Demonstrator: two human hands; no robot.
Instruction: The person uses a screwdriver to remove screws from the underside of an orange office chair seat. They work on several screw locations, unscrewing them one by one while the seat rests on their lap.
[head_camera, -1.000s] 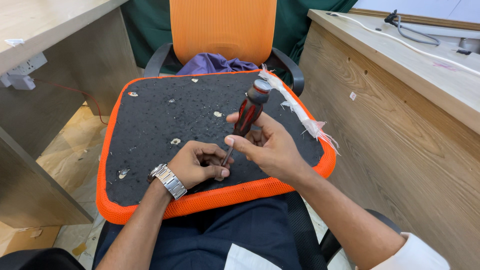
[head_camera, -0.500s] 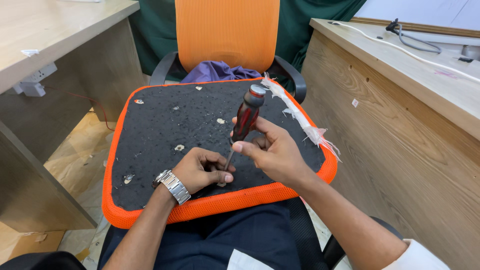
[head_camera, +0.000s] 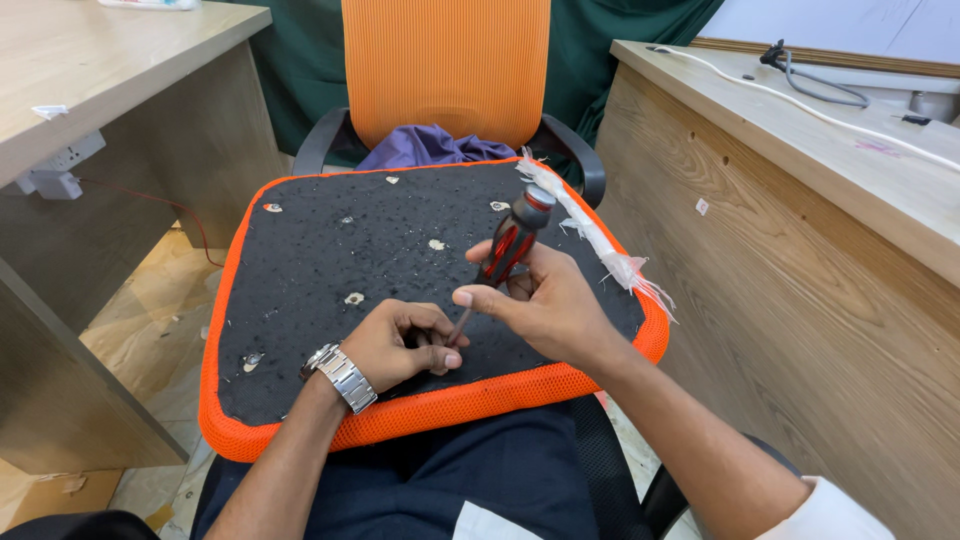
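Note:
An upturned chair seat lies across my lap, its black underside up and orange mesh around the edge. My right hand grips a red and black screwdriver, tip angled down onto the black board near its front edge. My left hand, a metal watch on the wrist, is curled with its fingertips pinching at the screwdriver's tip. What the fingers hold there is hidden.
An orange office chair stands ahead with a purple cloth on its seat. Wooden desks flank me left and right. A frayed white strip hangs along the seat's right edge. Cables lie on the right desk.
The view has shifted slightly. Both hands stay at the same spot on the board, with the screwdriver held at about the same tilt.

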